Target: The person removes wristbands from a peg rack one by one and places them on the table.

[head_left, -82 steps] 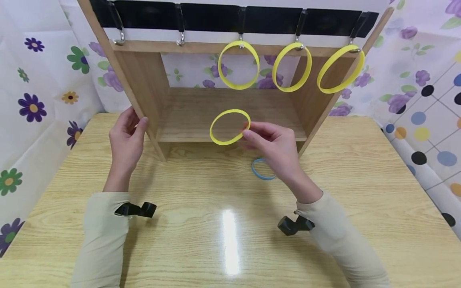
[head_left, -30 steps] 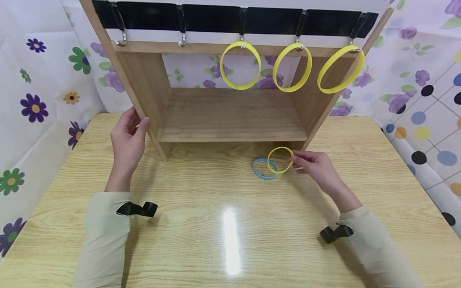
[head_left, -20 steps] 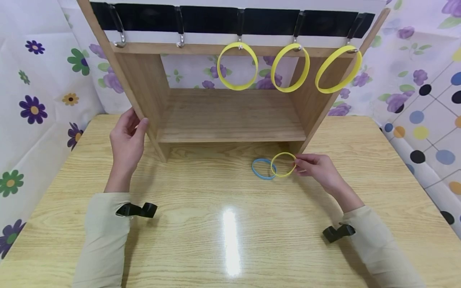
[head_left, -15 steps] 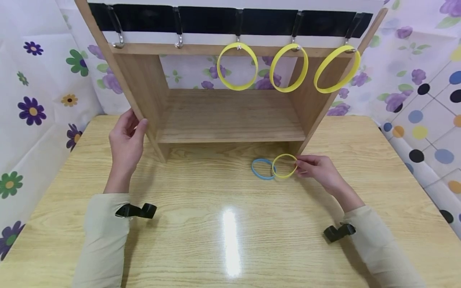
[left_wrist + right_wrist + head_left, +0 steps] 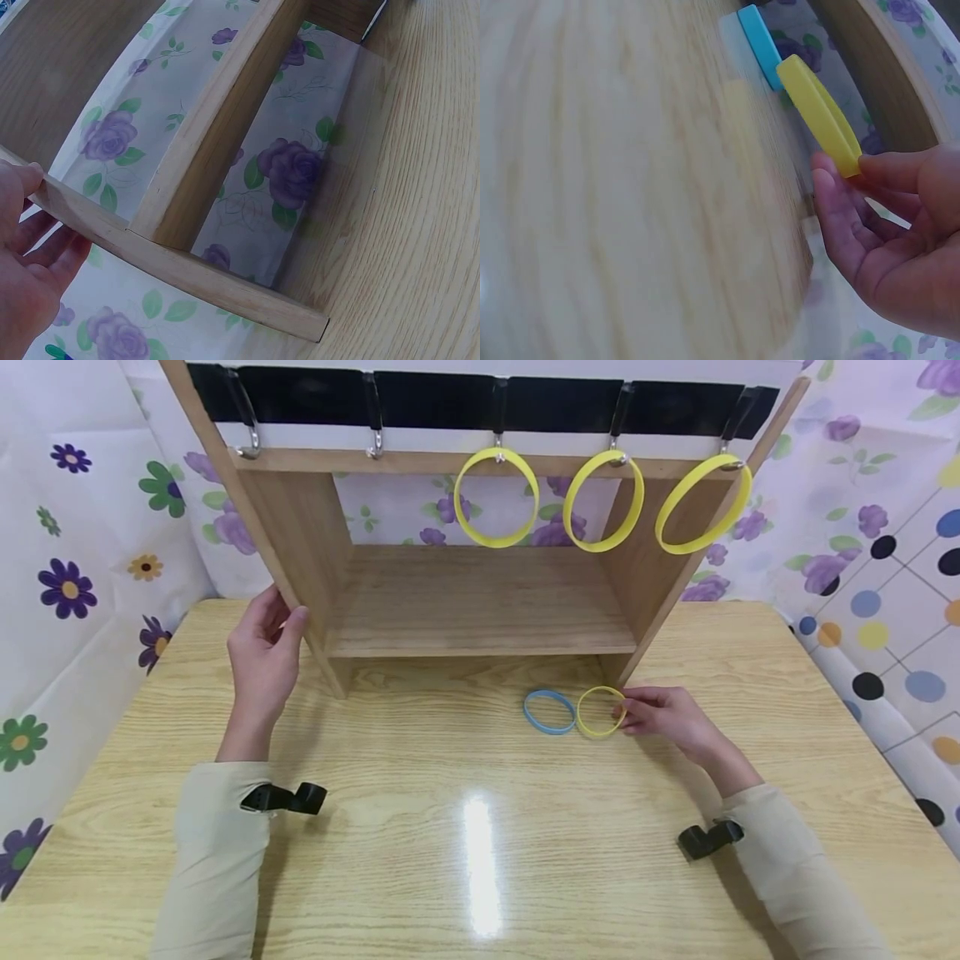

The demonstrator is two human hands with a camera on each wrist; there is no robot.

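my right hand pinches its grip on the rim of a yellow ring, held low by the surface at the foot of the wooden rack and just beside a blue ring, though i can't tell whether the yellow one touches down. my left hand has its grip clasped on the front edge of the rack's left side panel. up top i see three more yellow rings hanging from metal hooks on the black strip.
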